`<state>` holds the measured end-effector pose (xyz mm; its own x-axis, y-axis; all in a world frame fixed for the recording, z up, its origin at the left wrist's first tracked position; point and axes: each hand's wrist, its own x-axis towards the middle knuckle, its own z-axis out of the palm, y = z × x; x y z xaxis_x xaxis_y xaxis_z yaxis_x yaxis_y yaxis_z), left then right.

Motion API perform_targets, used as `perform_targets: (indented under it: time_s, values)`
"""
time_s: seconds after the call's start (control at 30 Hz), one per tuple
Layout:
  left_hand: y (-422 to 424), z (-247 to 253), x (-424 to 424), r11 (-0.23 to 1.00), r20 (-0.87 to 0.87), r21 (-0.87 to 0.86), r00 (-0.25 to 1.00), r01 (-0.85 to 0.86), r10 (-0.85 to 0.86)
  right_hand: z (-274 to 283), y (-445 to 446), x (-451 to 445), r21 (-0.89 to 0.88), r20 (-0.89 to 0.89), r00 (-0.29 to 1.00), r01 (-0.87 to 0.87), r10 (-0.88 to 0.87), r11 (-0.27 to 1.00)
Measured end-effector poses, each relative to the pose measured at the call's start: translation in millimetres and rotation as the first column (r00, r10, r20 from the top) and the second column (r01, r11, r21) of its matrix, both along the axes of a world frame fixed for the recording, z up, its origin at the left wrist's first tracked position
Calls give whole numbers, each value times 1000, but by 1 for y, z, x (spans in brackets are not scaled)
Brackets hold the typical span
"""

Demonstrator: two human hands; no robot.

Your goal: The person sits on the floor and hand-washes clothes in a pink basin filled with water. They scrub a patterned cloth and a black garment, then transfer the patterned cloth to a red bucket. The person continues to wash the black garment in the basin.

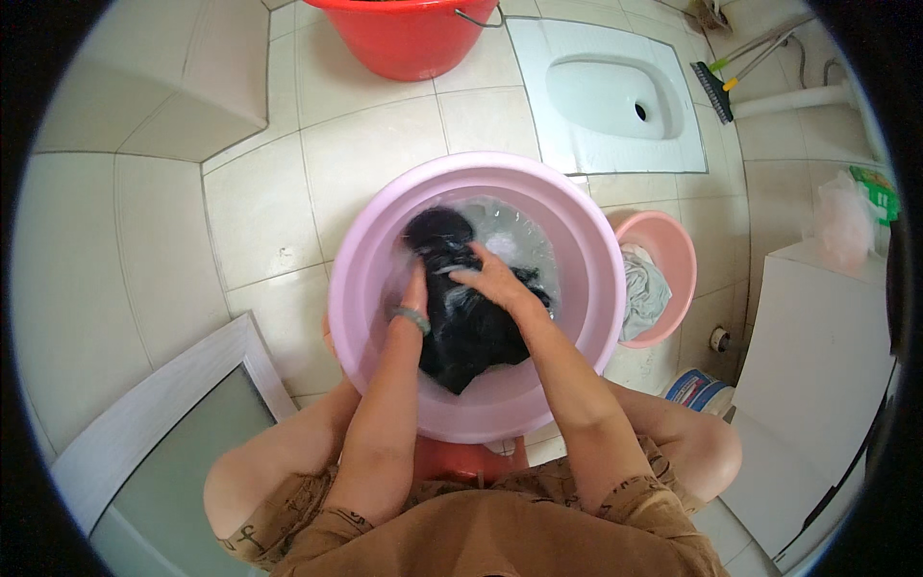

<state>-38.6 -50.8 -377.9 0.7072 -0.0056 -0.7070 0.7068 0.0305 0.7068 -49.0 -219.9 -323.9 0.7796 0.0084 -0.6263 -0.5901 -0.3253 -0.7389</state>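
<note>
A wet black garment (pixel 476 335) lies bunched in a large pink plastic basin (pixel 472 425), partly in cloudy, sudsy water (pixel 508 241). My left hand (pixel 415 288), with a green bangle (pixel 412 317) at its wrist, grips the garment's left side; its fingers are mostly hidden behind the cloth. Over the middle of the garment is my right hand (pixel 497 278), thumb and fingers apart and touching the fabric. Motion blur leaves its hold on the cloth unclear. A rounded black bulge of fabric rises beyond both hands.
Right of the basin stands a smaller pink tub (pixel 681 288) holding pale grey cloth (pixel 644 296). A red bucket (pixel 411 40) and a squat toilet (pixel 613 94) lie beyond. A floor brush (pixel 714 92) leans at far right, above a white cabinet (pixel 807 382). A framed panel (pixel 166 433) is at left.
</note>
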Motion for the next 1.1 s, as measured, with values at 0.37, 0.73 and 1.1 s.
perform_targets:
  time_s: [0.37,0.73,1.1]
  values:
    - [34,-7,-11,810,-170,-390,899,-437,403,-33,-8,0,-412,180,983,55,22,909]
    - [-23,40,-19,800,-444,-371,847,-472,294,22,47,-6,-634,286,943,55,168,772]
    - [-27,99,-2,852,-436,-393,886,-346,159,4,-5,10,-609,-35,996,-88,85,788]
